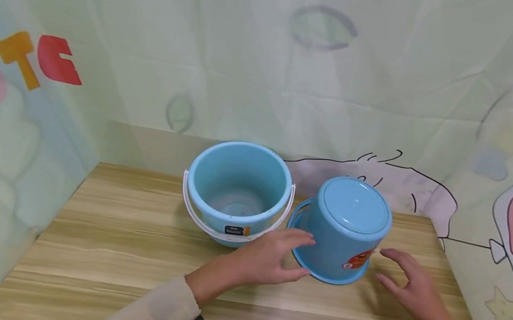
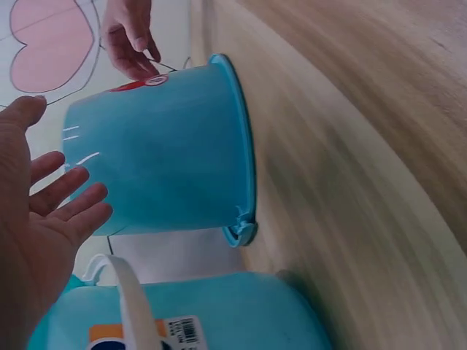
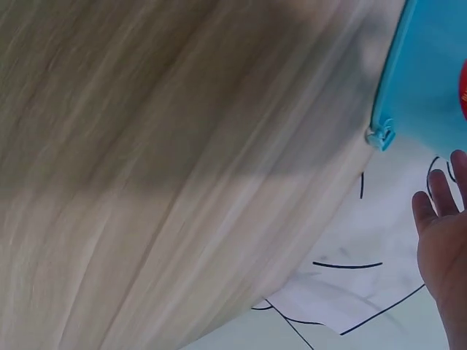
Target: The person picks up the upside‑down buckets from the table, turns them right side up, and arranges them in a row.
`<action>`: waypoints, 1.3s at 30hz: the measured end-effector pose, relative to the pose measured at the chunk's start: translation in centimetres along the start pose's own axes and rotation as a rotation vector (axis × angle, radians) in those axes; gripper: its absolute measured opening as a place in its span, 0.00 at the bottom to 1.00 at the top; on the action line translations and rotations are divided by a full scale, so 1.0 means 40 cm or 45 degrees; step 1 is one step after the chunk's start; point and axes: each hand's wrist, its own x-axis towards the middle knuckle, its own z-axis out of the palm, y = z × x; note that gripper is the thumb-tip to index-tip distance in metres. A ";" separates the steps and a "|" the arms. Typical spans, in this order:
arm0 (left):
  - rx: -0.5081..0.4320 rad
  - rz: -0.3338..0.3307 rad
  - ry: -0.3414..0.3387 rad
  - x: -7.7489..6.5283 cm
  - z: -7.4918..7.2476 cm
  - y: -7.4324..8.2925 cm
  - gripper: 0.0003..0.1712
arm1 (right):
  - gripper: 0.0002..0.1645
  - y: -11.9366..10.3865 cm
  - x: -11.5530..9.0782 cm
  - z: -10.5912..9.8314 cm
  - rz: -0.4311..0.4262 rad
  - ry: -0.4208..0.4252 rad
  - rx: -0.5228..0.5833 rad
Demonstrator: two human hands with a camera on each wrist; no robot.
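Note:
A blue bucket (image 1: 342,242) with a red sticker stands upside down on the wooden table, its rim on the tabletop and its bottom facing up. My left hand (image 1: 270,258) is at its left side, thumb and fingers spread and holding nothing. On the other side my right hand (image 1: 410,288) is held apart from the bucket, its fingers loosely bent around air. A second, lighter blue bucket (image 1: 233,213) stands upright to the left, its white handle (image 1: 204,226) hanging down over the front. Part of that handle and wall lies behind my left hand in the head view.
The wooden table (image 1: 117,261) ends at a printed cloth backdrop (image 1: 251,68) behind and on both sides. Both buckets stand near the table's back edge, close beside each other. A blue handle (image 1: 295,214) shows at the left of the upturned bucket.

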 end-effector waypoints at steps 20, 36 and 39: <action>0.438 -0.012 -0.272 0.015 0.083 -0.077 0.31 | 0.24 0.061 0.023 0.062 -0.384 -0.144 -0.182; 0.672 0.186 -0.304 0.031 0.125 -0.140 0.22 | 0.21 0.083 0.034 0.084 -0.687 -0.190 -0.293; 0.697 0.232 -0.281 0.036 0.132 -0.155 0.19 | 0.21 0.084 0.040 0.082 -0.719 -0.194 -0.299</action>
